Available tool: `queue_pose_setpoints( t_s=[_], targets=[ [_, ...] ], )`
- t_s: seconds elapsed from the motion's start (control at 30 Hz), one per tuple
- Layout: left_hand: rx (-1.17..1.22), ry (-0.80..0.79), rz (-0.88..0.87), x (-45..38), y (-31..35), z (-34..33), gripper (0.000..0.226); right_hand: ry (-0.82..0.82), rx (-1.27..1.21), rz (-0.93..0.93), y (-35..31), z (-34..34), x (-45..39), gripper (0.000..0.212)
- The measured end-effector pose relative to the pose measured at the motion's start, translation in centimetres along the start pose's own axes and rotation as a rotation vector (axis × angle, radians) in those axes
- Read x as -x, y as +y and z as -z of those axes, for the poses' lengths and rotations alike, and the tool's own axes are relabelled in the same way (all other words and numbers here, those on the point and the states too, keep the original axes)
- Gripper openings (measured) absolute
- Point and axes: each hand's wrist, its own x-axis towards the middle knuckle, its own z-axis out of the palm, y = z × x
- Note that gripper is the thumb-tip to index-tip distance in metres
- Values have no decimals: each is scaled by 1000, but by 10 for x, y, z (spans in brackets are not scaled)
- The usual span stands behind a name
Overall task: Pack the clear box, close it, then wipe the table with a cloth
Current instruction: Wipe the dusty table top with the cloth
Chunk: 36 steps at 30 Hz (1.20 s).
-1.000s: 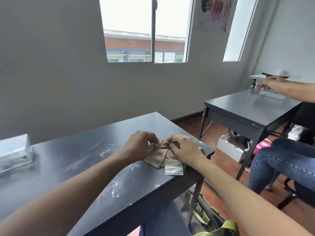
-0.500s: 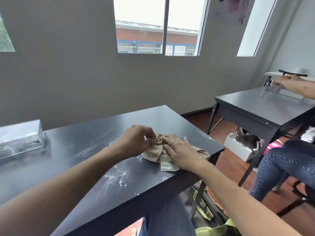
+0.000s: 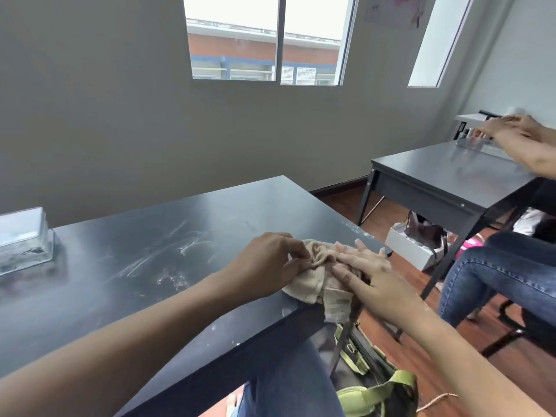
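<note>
A crumpled beige cloth [image 3: 313,272] lies at the right front corner of the dark table [image 3: 186,236], its label end hanging over the edge. My left hand [image 3: 267,263] pinches the cloth's left side with curled fingers. Flat on the cloth's right part rests my right hand [image 3: 361,266], fingers straight. The clear box [image 3: 24,239] stands closed at the table's far left, away from both hands. White streaks [image 3: 168,260] mark the tabletop between the box and the cloth.
A second dark table [image 3: 445,179] stands to the right, where another person's hands [image 3: 511,130] work and jeans-clad legs [image 3: 505,275] sit. A green-strapped bag [image 3: 373,383] lies on the floor below. A white box with a brown bag [image 3: 418,236] sits under the other table.
My right hand has flattened from a curled grip to straight fingers on the cloth. The cloth has shifted slightly toward the table's edge, and the view has swung left.
</note>
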Motion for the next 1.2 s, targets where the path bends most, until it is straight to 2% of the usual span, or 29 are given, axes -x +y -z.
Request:
queue_pose_setpoints(
  t_s=[0.07,0.13,0.2,0.27,0.3,0.37,0.43,0.5,0.57,0.63,0.7,0.8,0.87,0.93,1.0,1.07,1.13,1.2],
  targets=[
    [-35,12,-11,-14,6,-11,22,13,9,-87,8,7,-20,36],
    [-84,28,10,-25,6,-17,28,38,58,-187,6,-1,-35,40],
    [-123,35,36,-28,-2,-17,37,65,146,-240,-12,-21,-33,63],
    [-251,12,43,-27,-16,-12,40,82,195,-128,-36,-40,-6,91],
    [-335,-7,47,-27,-26,-9,41,76,180,-55,-42,-46,10,97],
    [-424,-70,81,-30,-42,0,55,52,97,45,-36,-41,25,89],
    [-428,-138,120,-39,-53,9,68,91,6,45,-10,-26,15,59],
    [-410,-203,136,-48,-59,12,55,165,-7,-54,15,-8,-11,42],
    [-393,-229,134,-54,-63,14,41,162,24,-181,22,3,-41,45],
    [-400,-231,132,-57,-63,14,37,96,49,-207,6,-2,-60,56],
    [-409,-224,127,-58,-62,12,37,49,61,-45,-20,-15,-53,65],
    [-428,-209,119,-55,-60,9,40,-38,81,152,-47,-29,-9,54],
    [-434,-211,116,-54,-61,9,40,-39,73,115,-39,-16,-5,56],
    [-438,-226,117,-55,-62,9,40,31,145,28,-11,-1,-30,58],
    [-426,-248,126,-56,-61,10,40,69,207,-139,10,12,-60,53],
    [-423,-266,127,-56,-60,12,38,85,158,-264,17,10,-79,52],
    [-415,-273,130,-57,-61,13,37,108,196,-254,13,-3,-80,54],
    [-408,-278,131,-59,-63,14,39,108,240,-161,2,-12,-61,56]
  ],
)
